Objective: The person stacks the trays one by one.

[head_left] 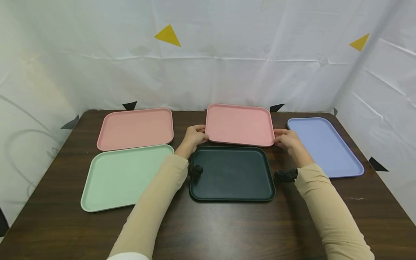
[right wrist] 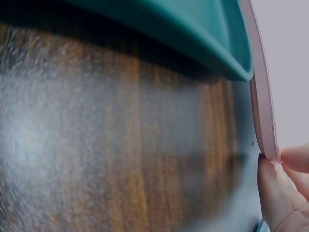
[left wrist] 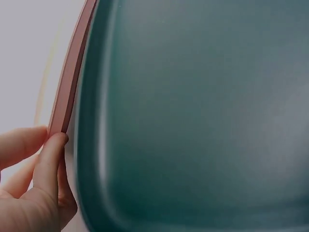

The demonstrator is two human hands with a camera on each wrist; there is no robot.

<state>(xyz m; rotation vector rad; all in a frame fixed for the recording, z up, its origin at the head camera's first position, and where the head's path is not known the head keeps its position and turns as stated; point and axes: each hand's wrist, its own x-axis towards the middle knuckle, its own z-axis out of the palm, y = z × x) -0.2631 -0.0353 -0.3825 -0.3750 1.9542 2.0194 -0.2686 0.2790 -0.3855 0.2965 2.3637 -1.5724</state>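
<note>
At the back middle of the table is a pink tray (head_left: 239,124), held by its near corners between both hands. My left hand (head_left: 194,137) pinches its left corner; in the left wrist view the thumb and fingers meet on the pink rim (left wrist: 65,92). The right corner is pinched by my right hand (head_left: 287,140), and the right wrist view shows that rim (right wrist: 263,111) between thumb and fingers. Just nearer, a dark green tray (head_left: 232,175) lies flat below my forearms. Whether the pink tray touches the table or the green tray, I cannot tell.
Another pink tray (head_left: 136,128) lies at the back left, with a light green tray (head_left: 123,180) in front of it. A blue tray (head_left: 325,146) lies at the right, close beside my right hand. White sheeting (head_left: 221,72) hangs behind the brown table (head_left: 214,231).
</note>
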